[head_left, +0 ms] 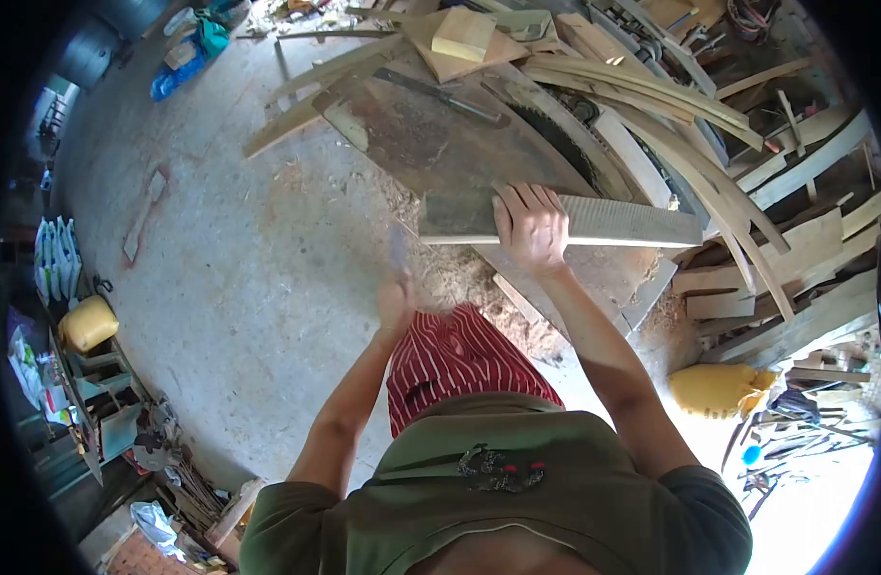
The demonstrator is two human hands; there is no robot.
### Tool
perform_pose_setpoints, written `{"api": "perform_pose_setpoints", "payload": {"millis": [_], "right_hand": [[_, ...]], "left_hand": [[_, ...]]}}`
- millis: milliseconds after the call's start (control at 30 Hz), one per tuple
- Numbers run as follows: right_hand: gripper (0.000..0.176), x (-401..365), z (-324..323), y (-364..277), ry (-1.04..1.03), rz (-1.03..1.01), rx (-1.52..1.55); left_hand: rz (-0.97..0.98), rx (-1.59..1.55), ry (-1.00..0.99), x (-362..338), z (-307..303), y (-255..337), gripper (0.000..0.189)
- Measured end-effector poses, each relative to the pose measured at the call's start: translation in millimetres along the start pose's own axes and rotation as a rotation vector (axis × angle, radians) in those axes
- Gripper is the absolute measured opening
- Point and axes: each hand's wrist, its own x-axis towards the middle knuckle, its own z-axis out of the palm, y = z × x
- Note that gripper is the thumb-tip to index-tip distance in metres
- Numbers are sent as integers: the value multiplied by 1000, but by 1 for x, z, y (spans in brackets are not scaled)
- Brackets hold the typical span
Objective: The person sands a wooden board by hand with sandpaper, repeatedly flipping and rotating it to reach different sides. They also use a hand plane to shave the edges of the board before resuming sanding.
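My right hand (534,225) lies over a thick wooden beam (637,220), its fingers curled across the top and the thumb at the near side. The beam rests crosswise on a worn work table (417,134), one end at the table's left edge. My left hand (395,302) is low, just left of the beam's end and apart from it, smeared by motion. A narrow blue-grey blur (399,247) extends up from it, apparently something held; its kind cannot be made out.
A saw blade (556,134) stands along the table's right part. A dark flat bar (440,96) and a wood block (463,34) lie farther back. Long boards (651,96) are piled at right. Sawdust (460,273) covers the floor below. A yellow jug (89,323) is at left.
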Motion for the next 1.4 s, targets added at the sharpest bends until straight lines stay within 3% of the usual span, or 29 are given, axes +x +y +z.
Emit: {"api": "perform_pose_setpoints", "payload": {"millis": [67, 133, 200, 233, 267, 333, 367, 500, 567, 600, 667, 800, 900, 1000, 1133, 1200, 1233, 1267, 1333, 1400], "right_hand": [[18, -7, -1, -6, 3, -17, 22], [18, -3, 0, -6, 23, -16, 14], [19, -1, -1, -7, -1, -37, 4], [19, -1, 0, -6, 9, -31, -2], [19, -2, 0, -7, 16, -27, -7], [20, -3, 0, -7, -8, -21, -8], [21, -2, 1, -8, -22, -11, -6], [23, 1, 1, -8, -27, -43, 9], [23, 3, 0, -10, -49, -43, -18], [23, 3, 0, -12, -51, -36, -38], [23, 3, 1, -11, -60, -41, -41], [23, 2, 1, -9, -57, -23, -27], [23, 3, 1, -12, -65, -15, -37], [24, 1, 3, -11, -91, -9, -38], [25, 2, 1, -11, -100, -20, -76], [25, 0, 2, -13, -120, 26, -54], [25, -3, 2, -15, -131, 32, -51], [25, -5, 3, -16, -128, 34, -41], [25, 0, 0, -13, -108, 19, -52], [25, 1, -2, -15, -141, 40, -82]], "left_hand": [[-76, -242, 344, 7, -20, 21, 30], [-16, -99, 268, 18, -41, 48, 32], [265, -309, 242, 35, -43, 66, 41], [311, -354, 228, 40, -42, 55, 43], [310, -362, 231, 46, -47, 47, 43], [279, -185, -25, 52, -63, 28, 46], [172, -85, -183, 47, -53, -10, 48], [150, -95, -286, 32, -60, -19, 46], [-448, -281, -44, 28, -71, 2, 43], [-462, -290, -51, 35, -80, 20, 43], [351, -294, 144, 63, -89, 55, 38], [417, -389, 144, 81, -59, 43, 41], [447, -158, -5, 83, -64, 9, 64], [439, -109, -89, 82, -75, 7, 67], [395, -149, -100, 74, -76, -8, 62], [89, -350, 100, 68, -80, 14, 61], [291, -442, 203, 69, -72, 24, 59], [370, -381, 118, 70, -67, 36, 61], [336, -447, 135, 64, -57, 51, 57], [275, -390, 99, 71, -44, 28, 49]]}}
